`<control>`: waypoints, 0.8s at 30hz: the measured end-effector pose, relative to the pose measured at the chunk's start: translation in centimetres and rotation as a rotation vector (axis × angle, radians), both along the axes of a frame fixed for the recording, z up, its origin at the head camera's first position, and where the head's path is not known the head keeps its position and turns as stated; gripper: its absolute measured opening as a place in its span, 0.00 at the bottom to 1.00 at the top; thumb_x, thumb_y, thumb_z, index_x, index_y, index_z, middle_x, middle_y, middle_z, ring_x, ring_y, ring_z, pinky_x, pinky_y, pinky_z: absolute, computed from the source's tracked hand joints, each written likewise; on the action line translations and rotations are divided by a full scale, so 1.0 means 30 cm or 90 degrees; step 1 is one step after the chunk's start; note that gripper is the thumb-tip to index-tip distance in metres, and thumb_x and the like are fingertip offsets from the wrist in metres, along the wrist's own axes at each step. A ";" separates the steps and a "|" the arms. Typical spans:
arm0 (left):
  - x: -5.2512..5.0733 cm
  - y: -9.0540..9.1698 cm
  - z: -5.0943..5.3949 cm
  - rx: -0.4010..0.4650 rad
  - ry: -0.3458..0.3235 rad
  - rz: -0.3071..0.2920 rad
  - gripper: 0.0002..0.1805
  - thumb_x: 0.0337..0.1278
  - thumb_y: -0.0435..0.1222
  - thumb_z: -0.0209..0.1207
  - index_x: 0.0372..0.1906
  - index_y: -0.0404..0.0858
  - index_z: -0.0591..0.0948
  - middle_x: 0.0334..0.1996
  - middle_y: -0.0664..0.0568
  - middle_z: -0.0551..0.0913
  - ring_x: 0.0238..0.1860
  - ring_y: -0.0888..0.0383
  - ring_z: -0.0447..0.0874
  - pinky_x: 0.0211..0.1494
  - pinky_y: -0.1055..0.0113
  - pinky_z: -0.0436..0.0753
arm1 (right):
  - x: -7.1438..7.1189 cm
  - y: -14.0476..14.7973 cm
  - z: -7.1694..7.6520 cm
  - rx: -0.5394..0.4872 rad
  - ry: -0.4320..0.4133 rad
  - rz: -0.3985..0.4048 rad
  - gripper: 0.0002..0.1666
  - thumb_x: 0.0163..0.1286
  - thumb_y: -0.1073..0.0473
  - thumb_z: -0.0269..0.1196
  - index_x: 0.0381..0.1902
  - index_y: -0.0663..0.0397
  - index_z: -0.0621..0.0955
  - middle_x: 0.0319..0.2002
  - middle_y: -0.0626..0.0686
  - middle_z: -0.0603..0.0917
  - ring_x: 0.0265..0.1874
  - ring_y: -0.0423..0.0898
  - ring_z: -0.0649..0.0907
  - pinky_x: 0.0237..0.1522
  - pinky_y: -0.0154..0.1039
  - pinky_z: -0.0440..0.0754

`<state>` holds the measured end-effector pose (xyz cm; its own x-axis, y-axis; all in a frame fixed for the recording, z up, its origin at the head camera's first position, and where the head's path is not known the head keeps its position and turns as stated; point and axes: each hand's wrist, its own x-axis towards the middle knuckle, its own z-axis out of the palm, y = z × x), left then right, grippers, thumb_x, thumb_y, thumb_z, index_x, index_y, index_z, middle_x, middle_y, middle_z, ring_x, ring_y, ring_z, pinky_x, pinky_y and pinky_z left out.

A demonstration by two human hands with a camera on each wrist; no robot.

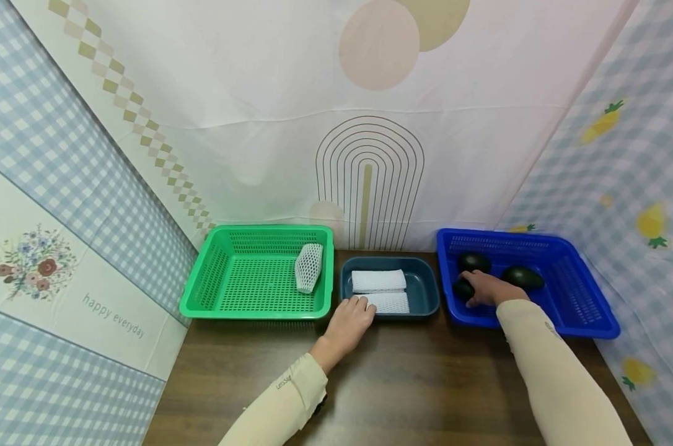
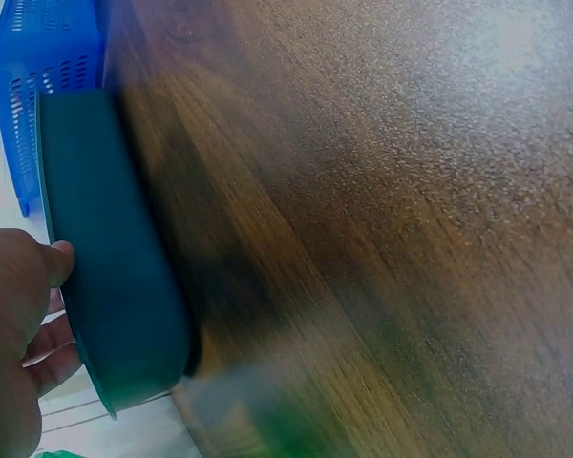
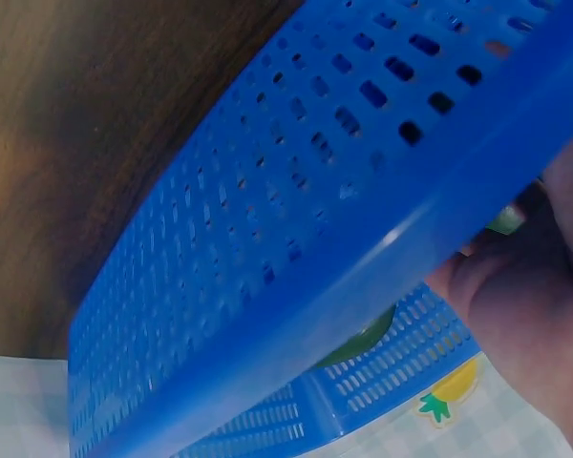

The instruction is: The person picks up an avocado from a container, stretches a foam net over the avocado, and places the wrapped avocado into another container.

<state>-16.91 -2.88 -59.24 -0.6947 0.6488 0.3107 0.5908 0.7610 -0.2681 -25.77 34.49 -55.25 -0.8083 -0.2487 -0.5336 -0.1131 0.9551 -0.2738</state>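
Note:
My right hand (image 1: 486, 288) reaches into the blue basket (image 1: 584, 297) and grips a dark green avocado (image 1: 462, 288) at its left side. Two more avocados lie there, one behind the fingers (image 1: 474, 262) and another to the right (image 1: 522, 277). The left hand (image 1: 352, 319) is at the front left rim of the dark teal tray (image 2: 115, 248), thumb over the rim and fingers above the tray, apart from the thumb. Its fingertips are by the left end of a white foam net sleeve (image 1: 389, 303). Behind that sleeve lies a second one (image 1: 378, 281).
On the left stands a green basket (image 1: 202, 308) with a bulging white foam net (image 1: 308, 267) at its right side. All containers stand along the back of the brown wooden table (image 1: 392, 384), close to the patterned cloth (image 1: 258, 179). Cloth also hangs on both sides.

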 end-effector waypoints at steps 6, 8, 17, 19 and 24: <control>0.002 -0.001 0.003 0.003 -0.007 -0.004 0.04 0.64 0.33 0.66 0.42 0.44 0.85 0.34 0.52 0.82 0.36 0.56 0.81 0.32 0.66 0.77 | 0.009 0.001 0.010 -0.010 0.008 0.022 0.40 0.65 0.60 0.73 0.70 0.66 0.68 0.67 0.75 0.70 0.67 0.74 0.70 0.63 0.68 0.72; 0.004 -0.002 0.004 0.004 -0.010 -0.004 0.05 0.64 0.33 0.67 0.42 0.44 0.85 0.35 0.52 0.83 0.37 0.56 0.81 0.32 0.66 0.78 | 0.009 0.007 0.011 -0.029 0.014 0.028 0.39 0.66 0.60 0.72 0.69 0.67 0.68 0.66 0.76 0.70 0.66 0.74 0.71 0.62 0.68 0.72; 0.011 -0.004 0.010 -0.003 -0.013 0.005 0.06 0.64 0.34 0.67 0.44 0.45 0.86 0.36 0.52 0.83 0.37 0.56 0.81 0.33 0.67 0.78 | 0.015 0.028 0.026 -0.111 0.049 0.012 0.40 0.67 0.56 0.72 0.70 0.64 0.69 0.66 0.77 0.67 0.64 0.76 0.71 0.60 0.70 0.73; 0.010 -0.004 0.011 -0.001 -0.012 0.006 0.06 0.64 0.34 0.67 0.44 0.45 0.86 0.36 0.52 0.83 0.38 0.57 0.81 0.33 0.67 0.78 | 0.017 0.034 0.037 -0.125 0.058 0.004 0.40 0.67 0.55 0.71 0.70 0.64 0.68 0.66 0.77 0.67 0.64 0.76 0.71 0.59 0.70 0.73; 0.010 -0.005 0.011 0.002 -0.015 0.004 0.06 0.64 0.34 0.67 0.44 0.45 0.86 0.36 0.53 0.83 0.38 0.57 0.81 0.33 0.67 0.77 | 0.037 0.045 0.070 -0.164 0.081 -0.012 0.40 0.69 0.56 0.70 0.71 0.65 0.66 0.65 0.78 0.65 0.61 0.75 0.72 0.56 0.70 0.74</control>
